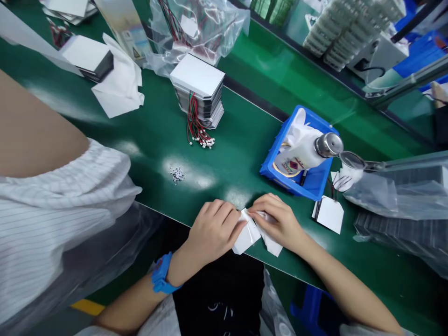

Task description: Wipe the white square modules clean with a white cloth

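Observation:
At the table's near edge, my left hand (213, 231) is closed on a flat white panel (247, 237) with cut corners. My right hand (280, 220) pinches a white wipe (271, 243), its fingertips at the panel's upper edge. The wipe hangs below these fingers, beside the panel. My fingers hide the panel's far edge. A small pile of tiny white pieces (177, 174) lies on the green table (147, 135), up and left of my hands. Beyond it stands a stack of similar white panels (198, 77) with red, black and green connector wires (196, 122).
A blue bin (269, 173) holds a white bottle (301, 156) with a metal cap. Another white panel (330, 214) lies right of it, near plastic-wrapped stacks (395, 233). A wire-filled bag (217, 28) stands at the back. Another person's sleeve (63, 205) is at the left.

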A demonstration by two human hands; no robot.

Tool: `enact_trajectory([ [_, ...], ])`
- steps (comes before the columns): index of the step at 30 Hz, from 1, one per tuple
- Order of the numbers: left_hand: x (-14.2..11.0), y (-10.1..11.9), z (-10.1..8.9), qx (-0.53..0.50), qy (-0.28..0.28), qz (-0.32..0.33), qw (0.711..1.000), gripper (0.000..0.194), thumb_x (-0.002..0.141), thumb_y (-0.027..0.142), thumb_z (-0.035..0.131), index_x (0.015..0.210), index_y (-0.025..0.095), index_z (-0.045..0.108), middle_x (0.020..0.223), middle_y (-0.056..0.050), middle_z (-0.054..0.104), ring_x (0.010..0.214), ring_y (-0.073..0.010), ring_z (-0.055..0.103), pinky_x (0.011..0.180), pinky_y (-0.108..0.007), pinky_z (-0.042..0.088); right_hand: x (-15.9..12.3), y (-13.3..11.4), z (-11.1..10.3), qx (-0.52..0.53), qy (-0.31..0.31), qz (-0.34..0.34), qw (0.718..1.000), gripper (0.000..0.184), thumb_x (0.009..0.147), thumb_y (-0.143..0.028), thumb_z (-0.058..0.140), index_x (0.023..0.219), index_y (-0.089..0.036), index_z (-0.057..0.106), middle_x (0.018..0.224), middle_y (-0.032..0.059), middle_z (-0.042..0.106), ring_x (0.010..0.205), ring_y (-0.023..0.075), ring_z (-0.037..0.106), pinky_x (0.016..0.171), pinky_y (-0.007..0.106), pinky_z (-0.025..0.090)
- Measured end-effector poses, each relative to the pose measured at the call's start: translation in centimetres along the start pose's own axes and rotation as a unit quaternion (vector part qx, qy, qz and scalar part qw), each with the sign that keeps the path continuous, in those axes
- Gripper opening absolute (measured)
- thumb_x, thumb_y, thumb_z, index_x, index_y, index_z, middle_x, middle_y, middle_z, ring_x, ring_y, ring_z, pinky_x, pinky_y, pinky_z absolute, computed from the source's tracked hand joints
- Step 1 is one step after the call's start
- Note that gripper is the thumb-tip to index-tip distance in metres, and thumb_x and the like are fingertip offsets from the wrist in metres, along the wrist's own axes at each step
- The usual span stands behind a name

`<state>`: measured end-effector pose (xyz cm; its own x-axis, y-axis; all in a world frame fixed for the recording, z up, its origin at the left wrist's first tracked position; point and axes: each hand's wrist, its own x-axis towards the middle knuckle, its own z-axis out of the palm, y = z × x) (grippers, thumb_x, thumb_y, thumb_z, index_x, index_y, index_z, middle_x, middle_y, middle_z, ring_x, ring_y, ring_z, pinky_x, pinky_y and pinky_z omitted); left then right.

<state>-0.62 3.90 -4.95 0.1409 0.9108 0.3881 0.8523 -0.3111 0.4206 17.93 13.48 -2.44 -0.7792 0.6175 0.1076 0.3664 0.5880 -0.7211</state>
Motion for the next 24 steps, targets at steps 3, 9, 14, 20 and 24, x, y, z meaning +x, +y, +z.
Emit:
enact_trajectory([
  [3, 0.1, 0.0, 0.0, -0.003, -0.004, 0.001, 1.000, 0.020, 0.096, 0.028, 0.055, 0.081, 0.017, 0.059, 0.082, -0.006, 0.065, 0.079, -0.0218, 0.054, 0.066, -0.035, 0.035, 0.3, -0.5, 0.1, -0.035, -0.026, 0.007, 0.999, 0.010, 0.097, -0.020, 0.054, 0.095, -0.020, 0.064, 0.088, 0.0055, 0.067, 0.083, 0.0182, 0.059, 0.074, 0.034, 0.043],
  [9, 0.1, -0.1, -0.2, -0.008, -0.008, 0.003, 1.000, 0.017, 0.095, 0.027, 0.056, 0.082, 0.016, 0.061, 0.081, -0.006, 0.065, 0.080, -0.0225, 0.055, 0.066, -0.035, 0.036, 0.5, -1.1, 0.3, -0.084, -0.027, 0.033, 0.996, 0.013, 0.099, -0.020, 0.049, 0.096, -0.020, 0.061, 0.091, 0.0067, 0.065, 0.086, 0.0198, 0.058, 0.075, 0.035, 0.045],
  [14, 0.2, -0.2, -0.2, -0.008, -0.006, 0.000, 1.000, 0.019, 0.095, 0.026, 0.055, 0.080, 0.017, 0.060, 0.081, -0.006, 0.065, 0.079, -0.0225, 0.055, 0.065, -0.035, 0.036, 0.7, -1.3, 0.1, -0.049, -0.025, 0.042, 0.998, 0.012, 0.099, -0.020, 0.049, 0.095, -0.021, 0.061, 0.090, 0.0062, 0.065, 0.085, 0.0191, 0.059, 0.074, 0.034, 0.046],
  [20, 0.2, -0.1, -0.2, -0.004, -0.021, 0.005, 1.000, 0.020, 0.096, 0.029, 0.054, 0.081, 0.017, 0.059, 0.083, -0.006, 0.065, 0.080, -0.0232, 0.055, 0.065, -0.036, 0.035, 0.7, -1.6, 0.5, -0.099, -0.017, 0.047, 0.994, 0.013, 0.099, -0.018, 0.047, 0.095, -0.020, 0.059, 0.091, 0.0076, 0.065, 0.086, 0.0203, 0.057, 0.075, 0.036, 0.044],
  [24, 0.2, -0.1, -0.3, 0.003, -0.024, 0.002, 1.000, 0.022, 0.097, 0.030, 0.053, 0.081, 0.017, 0.060, 0.083, -0.007, 0.065, 0.080, -0.0230, 0.055, 0.065, -0.035, 0.036, 0.7, -1.5, 0.6, -0.101, -0.036, 0.036, 0.994, 0.014, 0.100, -0.020, 0.046, 0.094, -0.021, 0.059, 0.090, 0.0066, 0.065, 0.085, 0.0199, 0.057, 0.073, 0.035, 0.043],
])
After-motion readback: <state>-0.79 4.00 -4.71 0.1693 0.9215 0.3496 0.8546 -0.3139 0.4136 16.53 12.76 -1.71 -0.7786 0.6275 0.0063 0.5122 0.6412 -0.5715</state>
